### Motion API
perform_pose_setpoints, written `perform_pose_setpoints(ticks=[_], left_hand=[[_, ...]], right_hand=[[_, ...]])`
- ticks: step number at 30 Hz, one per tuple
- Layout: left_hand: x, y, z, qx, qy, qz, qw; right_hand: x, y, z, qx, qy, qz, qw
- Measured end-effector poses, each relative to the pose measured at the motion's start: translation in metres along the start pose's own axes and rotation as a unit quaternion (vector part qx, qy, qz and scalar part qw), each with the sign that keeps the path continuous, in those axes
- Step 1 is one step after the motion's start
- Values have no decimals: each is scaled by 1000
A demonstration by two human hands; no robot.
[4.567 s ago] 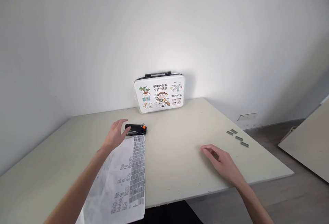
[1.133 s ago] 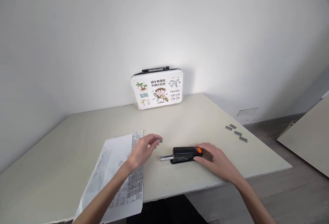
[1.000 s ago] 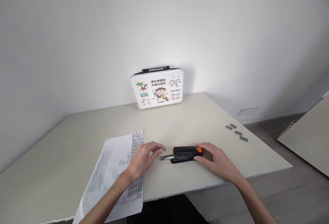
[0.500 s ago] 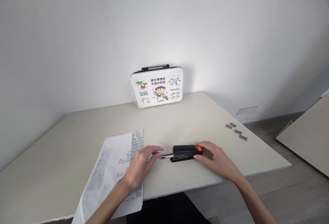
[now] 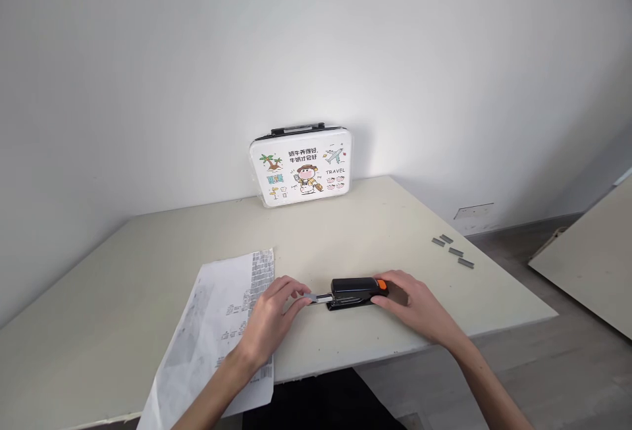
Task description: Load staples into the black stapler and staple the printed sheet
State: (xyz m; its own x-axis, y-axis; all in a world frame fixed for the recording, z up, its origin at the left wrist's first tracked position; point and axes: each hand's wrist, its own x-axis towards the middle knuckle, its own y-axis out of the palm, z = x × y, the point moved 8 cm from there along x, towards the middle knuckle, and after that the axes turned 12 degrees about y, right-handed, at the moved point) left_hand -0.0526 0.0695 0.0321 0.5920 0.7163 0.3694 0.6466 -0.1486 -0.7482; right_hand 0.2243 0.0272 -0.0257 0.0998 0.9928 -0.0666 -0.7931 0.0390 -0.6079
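Note:
A black stapler [image 5: 354, 290] with an orange button lies on the table, and a metal staple tray [image 5: 324, 298] sticks out of its left end. My right hand [image 5: 412, 301] is closed around the stapler's right end, thumb in front and fingers behind. At the tray's outer end, my left hand [image 5: 276, 311] pinches a small grey staple strip [image 5: 310, 297] between thumb and fingertips. Whether the strip sits in the tray or just above it, I cannot tell. Under my left wrist and forearm is a printed sheet of paper [image 5: 217, 298].
Several grey staple strips [image 5: 455, 252] lie toward the table's right edge. A white cartoon case [image 5: 301, 170] with a black handle leans against the wall at the back. The table's front edge [image 5: 345, 371] runs close below the stapler.
My left fingers have shifted slightly, and the grey strip shows more clearly at their tips. My right hand and the stapler stay in place.

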Motion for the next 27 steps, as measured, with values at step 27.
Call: perform_pose_setpoints(ticks=[27], left_hand=[[-2,9,3,23,-3,-5,1000]], right_hand=[[1,1,-1,-3,3,5,1000]])
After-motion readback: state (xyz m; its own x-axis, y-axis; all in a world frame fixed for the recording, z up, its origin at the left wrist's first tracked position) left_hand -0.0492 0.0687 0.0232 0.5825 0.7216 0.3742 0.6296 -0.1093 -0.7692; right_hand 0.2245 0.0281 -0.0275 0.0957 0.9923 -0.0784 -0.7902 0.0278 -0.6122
